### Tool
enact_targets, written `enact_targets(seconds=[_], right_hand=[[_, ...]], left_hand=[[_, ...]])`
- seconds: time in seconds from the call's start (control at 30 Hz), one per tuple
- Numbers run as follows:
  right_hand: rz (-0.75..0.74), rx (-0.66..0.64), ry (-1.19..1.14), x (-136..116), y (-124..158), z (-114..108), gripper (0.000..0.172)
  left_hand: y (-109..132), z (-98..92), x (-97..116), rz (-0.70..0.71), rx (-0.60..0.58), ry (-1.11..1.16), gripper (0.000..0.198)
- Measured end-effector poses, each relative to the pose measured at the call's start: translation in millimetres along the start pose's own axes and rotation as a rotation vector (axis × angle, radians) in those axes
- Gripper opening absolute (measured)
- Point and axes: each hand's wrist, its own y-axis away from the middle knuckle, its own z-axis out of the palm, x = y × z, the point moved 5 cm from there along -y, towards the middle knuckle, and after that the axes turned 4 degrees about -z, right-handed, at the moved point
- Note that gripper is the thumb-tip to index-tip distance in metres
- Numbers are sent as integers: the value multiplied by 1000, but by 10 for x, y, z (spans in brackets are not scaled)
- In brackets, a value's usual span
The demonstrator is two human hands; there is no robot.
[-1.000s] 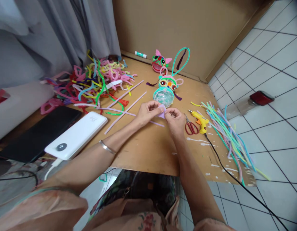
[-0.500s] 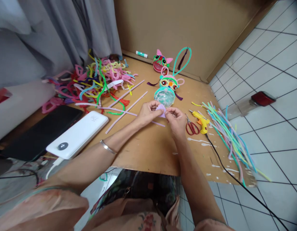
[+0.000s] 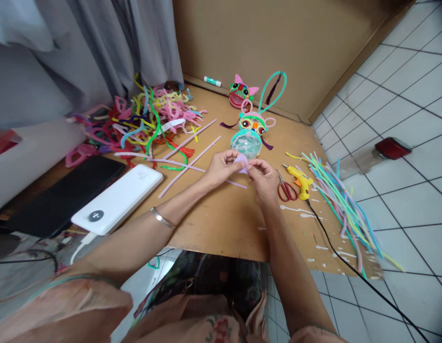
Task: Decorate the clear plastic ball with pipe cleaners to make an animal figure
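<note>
A small lilac piece (image 3: 241, 164), seemingly coiled or folded pipe cleaner, is pinched between my two hands over the table. My left hand (image 3: 222, 169) grips its left side with thumb and fingers. At its right edge, my right hand (image 3: 262, 178) closes thumb and forefinger on it. Just beyond my fingers stands a turquoise-rimmed lion-head figure (image 3: 246, 143) with pink loops and round eyes. Loose lilac pipe cleaners (image 3: 192, 164) lie crossed on the table by my left hand, one running beneath it.
Red-handled scissors (image 3: 287, 190) and a yellow glue gun (image 3: 302, 183) lie right of my hands, beside a bundle of pastel pipe cleaners (image 3: 344, 205). Tangled colourful pipe cleaners (image 3: 159, 119), a white power bank (image 3: 117, 200) and a black phone-like slab (image 3: 66, 195) occupy the left. A second figure (image 3: 241, 93) and a glue stick (image 3: 212, 81) sit behind.
The view has shifted very slightly. Both hands stay in nearly the same place on the lilac piece, with the right fingertips moved a little along its edge.
</note>
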Motion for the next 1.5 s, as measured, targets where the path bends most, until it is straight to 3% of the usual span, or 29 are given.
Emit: enact_targets(seconds=[0.33,0.63,0.83,0.97,1.13,1.3,1.5], right_hand=[[131,20,-79,55,9,-6,30],[-24,22,23,-56,14,-27,26],[-90,20,72,-135,58,30,28],[-85,44,98,-124,61,0,37],[-127,-30,182,-118,64,36,35],[-139,61,185,-118,64,22,27],[-121,209,138,-81,28,-85,30]], left_hand=[[-6,-8,-14,21,-8,29,50],[10,8,41,30,7,29,56],[-9,-61,43,92,95,-37,53],[-10,-105,43,86,159,-56,54],[-14,-90,16,76,138,-66,53],[6,-68,21,71,109,-26,53],[35,-76,45,28,90,-83,55]])
